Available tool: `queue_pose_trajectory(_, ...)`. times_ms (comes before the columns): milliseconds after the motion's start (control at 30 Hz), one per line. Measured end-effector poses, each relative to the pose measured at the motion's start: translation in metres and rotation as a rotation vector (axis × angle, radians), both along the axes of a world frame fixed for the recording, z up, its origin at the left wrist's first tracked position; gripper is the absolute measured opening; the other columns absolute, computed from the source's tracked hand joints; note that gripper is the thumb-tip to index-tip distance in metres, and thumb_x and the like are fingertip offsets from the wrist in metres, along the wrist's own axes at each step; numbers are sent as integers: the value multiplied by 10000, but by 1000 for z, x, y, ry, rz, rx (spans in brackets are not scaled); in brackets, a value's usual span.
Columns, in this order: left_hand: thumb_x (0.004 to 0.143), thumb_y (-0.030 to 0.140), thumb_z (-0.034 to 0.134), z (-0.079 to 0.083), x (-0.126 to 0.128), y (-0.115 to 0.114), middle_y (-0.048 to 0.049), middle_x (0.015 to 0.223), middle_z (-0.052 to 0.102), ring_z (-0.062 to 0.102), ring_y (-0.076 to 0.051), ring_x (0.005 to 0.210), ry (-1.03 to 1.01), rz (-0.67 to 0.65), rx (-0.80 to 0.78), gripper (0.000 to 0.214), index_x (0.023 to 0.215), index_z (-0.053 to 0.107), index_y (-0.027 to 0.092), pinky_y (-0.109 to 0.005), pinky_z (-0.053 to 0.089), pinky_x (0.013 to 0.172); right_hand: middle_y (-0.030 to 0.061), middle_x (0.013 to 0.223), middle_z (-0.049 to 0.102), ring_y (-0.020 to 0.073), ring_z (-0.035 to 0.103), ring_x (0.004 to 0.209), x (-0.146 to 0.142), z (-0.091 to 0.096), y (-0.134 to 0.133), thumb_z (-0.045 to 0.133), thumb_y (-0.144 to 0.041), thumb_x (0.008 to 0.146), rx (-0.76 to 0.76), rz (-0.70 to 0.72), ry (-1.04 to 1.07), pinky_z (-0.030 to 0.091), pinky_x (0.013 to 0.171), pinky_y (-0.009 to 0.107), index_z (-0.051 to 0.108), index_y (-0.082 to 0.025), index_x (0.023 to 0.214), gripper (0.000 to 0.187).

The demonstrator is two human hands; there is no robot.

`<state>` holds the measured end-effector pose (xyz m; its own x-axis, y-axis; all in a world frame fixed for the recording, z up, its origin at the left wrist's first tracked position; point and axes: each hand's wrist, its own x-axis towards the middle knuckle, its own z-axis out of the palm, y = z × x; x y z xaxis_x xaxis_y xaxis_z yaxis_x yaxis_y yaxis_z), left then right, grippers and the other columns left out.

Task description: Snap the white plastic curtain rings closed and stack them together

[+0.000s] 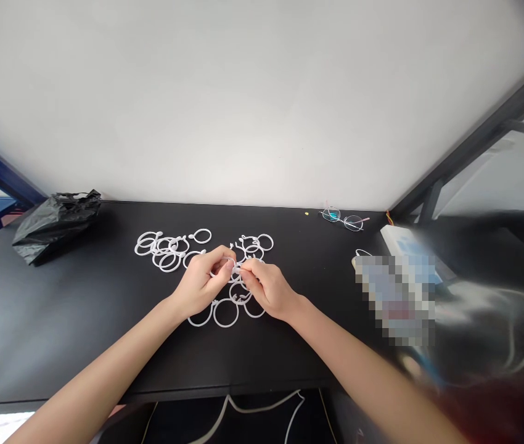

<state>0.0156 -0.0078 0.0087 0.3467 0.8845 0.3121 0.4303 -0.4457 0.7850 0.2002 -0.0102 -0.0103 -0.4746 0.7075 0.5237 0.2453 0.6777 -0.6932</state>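
Note:
Both hands meet over the middle of a black table [58, 320]. My left hand [204, 277] and my right hand [264, 285] each pinch a white plastic ring [233, 269] held between them, fingers curled round it. Below and around the hands lie several more white rings [225, 313]. A separate heap of white rings [167, 250] sits to the left, and a few others [257, 242] lie just behind the hands.
A crumpled black plastic bag [53, 223] rests at the table's back left. A pair of glasses [343, 219] lies at the back right near the white wall. A blurred patch and a white box [398, 237] sit at the right. White cables hang below the front edge.

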Motion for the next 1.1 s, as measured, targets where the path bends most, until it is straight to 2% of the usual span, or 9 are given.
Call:
queue_pose_trajectory(167, 985, 388, 406, 1, -7, 6, 5, 712, 556, 481, -125, 605, 104, -17, 73, 295, 872, 568, 168, -251, 395, 581, -55, 622, 465, 88, 431, 504, 0, -3, -1, 413, -277, 1003, -47, -84, 31, 357, 516, 216, 450, -220, 855, 163)
queue_pose_trajectory(300, 967, 450, 470, 0, -21, 18, -40, 859, 597, 572, -175, 776, 248, 114, 192, 310, 885, 593, 178, -288, 454, 699, -42, 646, 506, 102, 512, 551, 3, -5, 0, 435, -268, 995, -63, -124, 104, 414, 557, 222, 458, -216, 871, 136)
queue_pose_trajectory(467, 829, 599, 643, -10, -40, 33, -68, 970, 600, 605, -232, 889, 429, 207, 295, 425, 886, 636, 178, -353, 487, 799, -39, 675, 523, 97, 521, 558, 5, -5, 2, 476, -234, 975, -24, -160, 154, 426, 569, 224, 477, -215, 884, 93)
queue_pose_trajectory(567, 784, 575, 709, -17, -48, 39, -83, 988, 611, 596, -265, 900, 605, 234, 378, 420, 895, 664, 173, -405, 481, 816, -35, 685, 526, 100, 523, 567, 6, -6, 2, 472, -218, 973, -18, -165, 152, 431, 577, 230, 481, -216, 885, 88)
queue_pose_trajectory(667, 797, 524, 720, -24, -52, 43, -94, 992, 615, 588, -272, 893, 713, 272, 399, 381, 936, 682, 170, -405, 483, 791, -32, 691, 528, 103, 523, 583, 5, -7, 2, 465, -200, 971, -4, -161, 151, 438, 592, 236, 490, -216, 894, 83)
queue_pose_trajectory(833, 858, 469, 662, -31, -53, 45, -109, 1000, 602, 575, -274, 900, 730, 288, 367, 352, 1010, 686, 153, -399, 492, 796, -30, 696, 543, 102, 529, 587, 5, -6, 3, 472, -188, 967, 13, -165, 146, 442, 593, 234, 508, -215, 903, 78)
queue_pose_trajectory(933, 867, 449, 641, -31, -51, 44, -115, 1023, 594, 564, -283, 918, 685, 295, 345, 358, 1057, 673, 147, -422, 493, 819, -30, 696, 548, 99, 534, 586, 5, -5, 3, 480, -185, 965, 15, -169, 142, 443, 590, 230, 515, -213, 909, 71)
queue_pose_trajectory(1033, 857, 459, 636, -20, -48, 39, -95, 1051, 592, 563, -273, 976, 531, 230, 281, 357, 1084, 657, 185, -415, 491, 868, -30, 695, 551, 98, 540, 585, 5, -4, 2, 482, -182, 964, 18, -175, 139, 445, 588, 226, 522, -211, 920, 66)
queue_pose_trajectory(1100, 844, 452, 640, -7, -46, 33, -71, 1042, 605, 572, -248, 982, 451, 105, 178, 314, 1042, 657, 209, -381, 493, 869, -28, 698, 555, 100, 546, 590, 5, -4, 2, 481, -185, 964, 17, -177, 137, 450, 591, 228, 525, -210, 930, 62)
